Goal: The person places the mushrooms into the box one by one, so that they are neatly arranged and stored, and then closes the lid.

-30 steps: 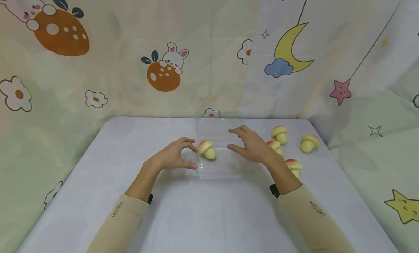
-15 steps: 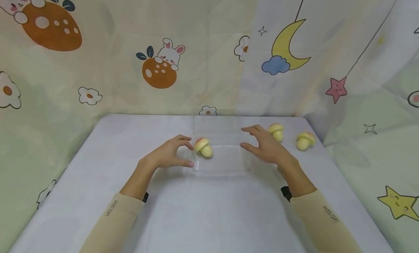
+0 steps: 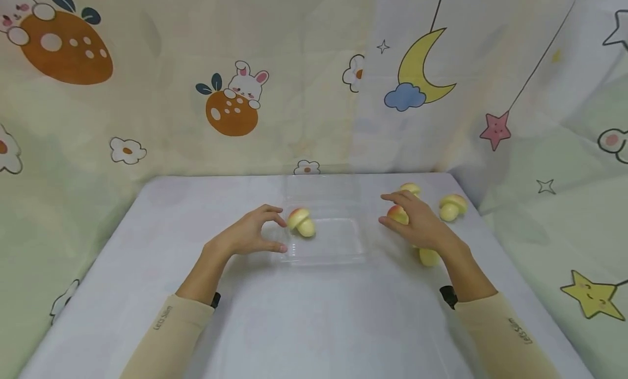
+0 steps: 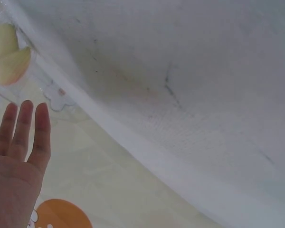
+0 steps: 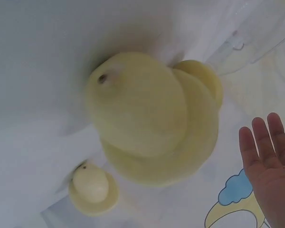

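Observation:
A clear plastic box lies on the table, its transparent lid raised at the back. Inside, at the left end, is a toy mushroom with a reddish-yellow cap. My left hand is at the box's left side, thumb and fingers spread apart, fingertips right at the wall. To the right of the box, my right hand hovers with fingers parted, holding nothing. One mushroom shows between its thumb and fingers, and another mushroom is partly covered by the hand. In the right wrist view a mushroom looms large.
Two more mushrooms stand at the back right: one mushroom just behind the right hand, another mushroom near the table's right edge. A white cloth covers the table. A printed fabric curtain hangs behind it.
My right hand has moved right, from over the box to above the loose mushrooms. My left hand keeps its place at the box. The head view has shifted slightly.

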A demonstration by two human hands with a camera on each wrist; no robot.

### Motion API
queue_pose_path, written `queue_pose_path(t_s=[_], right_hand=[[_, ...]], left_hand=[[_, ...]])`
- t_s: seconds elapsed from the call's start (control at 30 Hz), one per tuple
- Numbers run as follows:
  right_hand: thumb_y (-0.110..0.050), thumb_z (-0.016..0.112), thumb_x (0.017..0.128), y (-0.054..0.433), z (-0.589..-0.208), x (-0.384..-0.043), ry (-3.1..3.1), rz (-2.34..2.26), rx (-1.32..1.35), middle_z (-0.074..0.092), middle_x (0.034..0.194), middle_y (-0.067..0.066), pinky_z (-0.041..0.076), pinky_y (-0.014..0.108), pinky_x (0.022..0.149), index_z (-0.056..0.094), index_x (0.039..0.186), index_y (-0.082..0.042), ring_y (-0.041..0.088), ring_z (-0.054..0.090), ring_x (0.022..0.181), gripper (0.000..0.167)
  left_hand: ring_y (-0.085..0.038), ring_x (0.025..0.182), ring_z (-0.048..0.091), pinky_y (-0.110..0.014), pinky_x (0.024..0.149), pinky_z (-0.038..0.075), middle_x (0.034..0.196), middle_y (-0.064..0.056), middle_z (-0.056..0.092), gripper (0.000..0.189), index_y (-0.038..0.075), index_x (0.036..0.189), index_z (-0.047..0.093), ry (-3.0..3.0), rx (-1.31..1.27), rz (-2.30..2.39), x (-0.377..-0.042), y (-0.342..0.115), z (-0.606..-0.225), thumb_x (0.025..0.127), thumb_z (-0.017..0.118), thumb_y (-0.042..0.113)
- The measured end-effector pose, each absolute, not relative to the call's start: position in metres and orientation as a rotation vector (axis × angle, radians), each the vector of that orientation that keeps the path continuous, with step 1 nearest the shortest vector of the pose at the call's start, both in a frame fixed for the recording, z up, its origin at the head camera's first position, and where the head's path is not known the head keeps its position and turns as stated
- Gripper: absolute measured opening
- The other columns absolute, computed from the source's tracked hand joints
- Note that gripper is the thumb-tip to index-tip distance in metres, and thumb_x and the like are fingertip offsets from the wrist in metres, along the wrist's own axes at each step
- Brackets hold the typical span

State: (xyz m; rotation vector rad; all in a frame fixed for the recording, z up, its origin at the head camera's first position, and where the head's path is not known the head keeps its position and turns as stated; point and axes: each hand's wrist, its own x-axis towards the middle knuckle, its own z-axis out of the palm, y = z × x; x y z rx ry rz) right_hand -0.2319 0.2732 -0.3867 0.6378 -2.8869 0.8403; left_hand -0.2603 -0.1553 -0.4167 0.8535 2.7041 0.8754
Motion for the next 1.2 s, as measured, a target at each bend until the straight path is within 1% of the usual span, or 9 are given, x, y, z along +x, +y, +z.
queue_pose_path(t_s=[0.13, 0.33, 0.47, 0.6, 0.67, 0.8, 0.97, 1.2], right_hand=[[-0.044, 0.065, 0.100, 0.284, -0.385, -0.227, -2.908, 0.835, 0.600, 0.046, 0.152, 0.013, 0.035, 0.065, 0.113, 0.051, 0.149, -0.013, 0.039, 0.041, 0.143, 0.060], [-0.039, 0.069, 0.099, 0.298, -0.383, -0.221, -2.910, 0.838, 0.587, 0.046, 0.152, 0.014, 0.035, 0.065, 0.112, 0.052, 0.148, -0.010, 0.039, 0.040, 0.143, 0.059], [-0.035, 0.070, 0.099, 0.307, -0.384, -0.219, -2.880, 0.803, 0.621, 0.049, 0.147, 0.016, 0.039, 0.065, 0.108, 0.054, 0.145, -0.008, 0.040, 0.046, 0.137, 0.056], [-0.035, 0.069, 0.099, 0.315, -0.384, -0.216, -2.873, 0.782, 0.619, 0.053, 0.142, 0.016, 0.041, 0.064, 0.105, 0.053, 0.146, -0.010, 0.039, 0.050, 0.131, 0.055], [-0.036, 0.069, 0.100, 0.319, -0.384, -0.214, -2.883, 0.775, 0.602, 0.053, 0.140, 0.016, 0.041, 0.064, 0.104, 0.053, 0.147, -0.010, 0.039, 0.051, 0.130, 0.057], [-0.038, 0.069, 0.099, 0.326, -0.385, -0.208, -2.909, 0.769, 0.565, 0.053, 0.139, 0.016, 0.044, 0.063, 0.100, 0.052, 0.146, -0.007, 0.039, 0.051, 0.127, 0.059], [-0.035, 0.070, 0.099, 0.334, -0.389, -0.203, -2.904, 0.770, 0.568, 0.054, 0.139, 0.017, 0.047, 0.059, 0.098, 0.051, 0.146, -0.004, 0.040, 0.053, 0.125, 0.059], [-0.039, 0.069, 0.099, 0.343, -0.391, -0.199, -2.957, 0.811, 0.535, 0.051, 0.142, 0.018, 0.047, 0.065, 0.099, 0.047, 0.150, -0.004, 0.048, 0.053, 0.127, 0.066]], left_hand=[[-0.032, 0.146, 0.041, -0.055, 0.118, 0.035, 0.158, -0.010, 0.044, 0.063, 0.016, 0.124, 0.070, 2.700, 0.863, 0.880, -0.261, -0.154, -0.420, 0.077, 0.087, 0.054], [-0.032, 0.146, 0.041, -0.055, 0.118, 0.036, 0.158, -0.009, 0.044, 0.062, 0.017, 0.124, 0.070, 2.692, 0.852, 0.890, -0.261, -0.151, -0.422, 0.077, 0.088, 0.053], [-0.032, 0.146, 0.041, -0.055, 0.118, 0.036, 0.158, -0.008, 0.044, 0.062, 0.017, 0.124, 0.070, 2.693, 0.836, 0.896, -0.260, -0.151, -0.420, 0.077, 0.088, 0.052], [-0.033, 0.146, 0.041, -0.056, 0.118, 0.036, 0.158, -0.009, 0.044, 0.061, 0.018, 0.124, 0.070, 2.698, 0.841, 0.894, -0.259, -0.152, -0.420, 0.078, 0.088, 0.053], [-0.033, 0.146, 0.041, -0.056, 0.118, 0.036, 0.157, -0.010, 0.044, 0.060, 0.018, 0.124, 0.070, 2.700, 0.847, 0.895, -0.259, -0.152, -0.420, 0.078, 0.087, 0.052], [-0.033, 0.146, 0.041, -0.055, 0.118, 0.036, 0.158, -0.009, 0.044, 0.062, 0.017, 0.125, 0.070, 2.696, 0.845, 0.890, -0.258, -0.153, -0.419, 0.078, 0.087, 0.053], [-0.032, 0.146, 0.041, -0.054, 0.119, 0.036, 0.158, -0.007, 0.043, 0.063, 0.017, 0.126, 0.069, 2.705, 0.833, 0.865, -0.258, -0.156, -0.417, 0.078, 0.087, 0.053], [-0.032, 0.146, 0.041, -0.055, 0.119, 0.035, 0.158, -0.009, 0.044, 0.063, 0.015, 0.126, 0.069, 2.700, 0.842, 0.881, -0.258, -0.156, -0.417, 0.078, 0.088, 0.052]])
